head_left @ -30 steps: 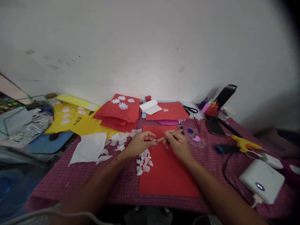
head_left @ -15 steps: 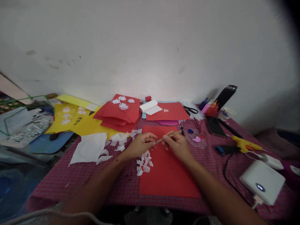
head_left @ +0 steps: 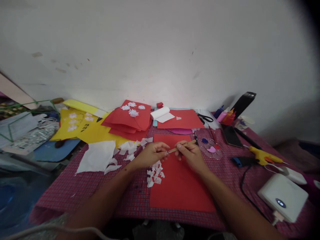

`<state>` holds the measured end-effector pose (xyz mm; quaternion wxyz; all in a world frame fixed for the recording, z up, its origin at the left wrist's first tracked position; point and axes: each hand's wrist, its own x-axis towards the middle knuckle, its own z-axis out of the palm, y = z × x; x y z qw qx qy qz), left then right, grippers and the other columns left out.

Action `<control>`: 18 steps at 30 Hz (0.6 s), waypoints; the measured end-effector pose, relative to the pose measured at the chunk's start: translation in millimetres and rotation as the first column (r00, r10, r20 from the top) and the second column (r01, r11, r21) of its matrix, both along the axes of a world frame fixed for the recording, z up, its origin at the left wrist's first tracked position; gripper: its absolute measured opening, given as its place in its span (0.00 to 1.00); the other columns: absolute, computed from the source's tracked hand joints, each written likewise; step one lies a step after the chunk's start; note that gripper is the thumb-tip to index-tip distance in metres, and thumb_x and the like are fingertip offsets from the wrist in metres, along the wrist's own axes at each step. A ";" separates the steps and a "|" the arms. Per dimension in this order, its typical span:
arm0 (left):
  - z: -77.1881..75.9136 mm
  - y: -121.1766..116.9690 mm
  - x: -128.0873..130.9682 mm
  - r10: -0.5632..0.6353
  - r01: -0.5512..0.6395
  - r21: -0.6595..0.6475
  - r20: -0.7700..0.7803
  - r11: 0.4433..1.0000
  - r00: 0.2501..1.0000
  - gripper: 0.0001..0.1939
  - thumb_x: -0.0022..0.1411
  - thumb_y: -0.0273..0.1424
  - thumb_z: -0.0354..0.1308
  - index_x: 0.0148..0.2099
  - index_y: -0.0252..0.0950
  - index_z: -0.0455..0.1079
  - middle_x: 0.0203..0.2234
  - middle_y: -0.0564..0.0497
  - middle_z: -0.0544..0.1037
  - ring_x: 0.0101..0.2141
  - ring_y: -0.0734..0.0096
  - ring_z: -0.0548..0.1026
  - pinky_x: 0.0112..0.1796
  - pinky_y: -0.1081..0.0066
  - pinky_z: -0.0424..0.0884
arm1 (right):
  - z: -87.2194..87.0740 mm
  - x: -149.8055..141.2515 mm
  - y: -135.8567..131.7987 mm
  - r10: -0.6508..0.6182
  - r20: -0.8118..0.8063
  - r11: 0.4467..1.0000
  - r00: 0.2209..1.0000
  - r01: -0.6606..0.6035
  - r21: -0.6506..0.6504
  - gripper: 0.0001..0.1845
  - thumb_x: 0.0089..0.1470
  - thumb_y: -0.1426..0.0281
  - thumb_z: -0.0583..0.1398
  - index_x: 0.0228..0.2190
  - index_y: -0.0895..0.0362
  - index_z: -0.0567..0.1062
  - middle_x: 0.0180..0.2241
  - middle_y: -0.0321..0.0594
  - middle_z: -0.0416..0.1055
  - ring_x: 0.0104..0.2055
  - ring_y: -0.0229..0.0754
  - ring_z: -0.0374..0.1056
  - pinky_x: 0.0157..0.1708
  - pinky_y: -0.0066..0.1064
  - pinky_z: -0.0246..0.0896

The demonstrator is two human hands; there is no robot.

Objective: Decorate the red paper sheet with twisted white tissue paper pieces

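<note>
My right hand (head_left: 191,156) is closed around a thin, flat wooden stick (head_left: 189,143), gripping it between thumb and fingers. The stick's narrow end points left, to the fingertips of my left hand (head_left: 152,154). Those fingers are pinched together at that end; whatever small thing they hold is too small to make out. Both hands hover over a sheet of red paper (head_left: 182,190) lying lengthwise before me. Torn white paper scraps (head_left: 156,174) lie along its left edge, just below my left hand.
Left are a white tissue sheet (head_left: 96,156) and yellow painted paper (head_left: 95,131). Behind stand red sheets with white paper flowers (head_left: 133,113) and a white roll (head_left: 160,113). On the right: a palette (head_left: 211,150), paint bottles (head_left: 228,117), a phone (head_left: 231,135), yellow glue gun (head_left: 265,156) and power bank (head_left: 283,196).
The whole view has shifted slightly, so things sit a little further right. My hands keep nearly the same pose, the stick still between them.
</note>
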<state>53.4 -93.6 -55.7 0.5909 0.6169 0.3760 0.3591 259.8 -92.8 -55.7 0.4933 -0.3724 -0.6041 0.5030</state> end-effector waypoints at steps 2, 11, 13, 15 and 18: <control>1.1 0.7 0.4 0.027 -0.027 -0.012 0.007 1.000 1.000 0.13 0.57 0.34 0.61 0.43 0.34 0.72 0.29 0.49 0.78 0.27 0.74 0.74 0.29 0.75 0.68 | -0.4 -0.3 0.7 -0.010 -0.014 1.000 1.000 0.009 -0.017 0.16 0.57 0.56 0.61 0.31 0.57 0.74 0.23 0.36 0.72 0.20 0.36 0.64 0.21 0.28 0.60; 3.9 1.8 -0.2 0.054 -0.052 -0.052 0.031 0.997 0.998 0.15 0.55 0.37 0.64 0.39 0.31 0.72 0.30 0.47 0.78 0.26 0.74 0.74 0.30 0.73 0.70 | 1.8 0.6 0.3 -0.040 -0.056 0.999 0.998 0.039 -0.017 0.16 0.58 0.56 0.60 0.33 0.57 0.76 0.23 0.37 0.72 0.19 0.36 0.64 0.20 0.28 0.59; 4.4 1.5 -0.3 0.050 -0.047 -0.062 0.039 0.997 0.998 0.15 0.55 0.38 0.64 0.38 0.32 0.72 0.29 0.47 0.78 0.26 0.74 0.74 0.30 0.73 0.70 | 1.3 0.7 0.6 -0.036 -0.053 0.999 0.998 0.035 -0.013 0.16 0.57 0.56 0.60 0.33 0.57 0.76 0.24 0.37 0.73 0.20 0.36 0.64 0.20 0.28 0.60; 5.5 1.0 -0.3 0.047 -0.044 -0.064 0.040 0.997 0.998 0.14 0.56 0.38 0.63 0.37 0.32 0.72 0.28 0.48 0.78 0.25 0.74 0.74 0.30 0.73 0.70 | 1.0 0.5 0.8 -0.033 -0.051 0.999 0.998 0.032 -0.010 0.16 0.56 0.56 0.61 0.33 0.57 0.76 0.24 0.37 0.73 0.20 0.36 0.65 0.20 0.29 0.61; 8.4 0.0 0.2 0.062 -0.060 -0.066 0.021 0.996 0.998 0.12 0.56 0.36 0.62 0.35 0.32 0.71 0.27 0.49 0.78 0.24 0.75 0.74 0.29 0.73 0.70 | 1.6 0.0 0.2 -0.034 -0.049 0.999 0.998 0.034 -0.003 0.15 0.55 0.57 0.62 0.33 0.57 0.77 0.25 0.38 0.74 0.21 0.37 0.65 0.20 0.29 0.61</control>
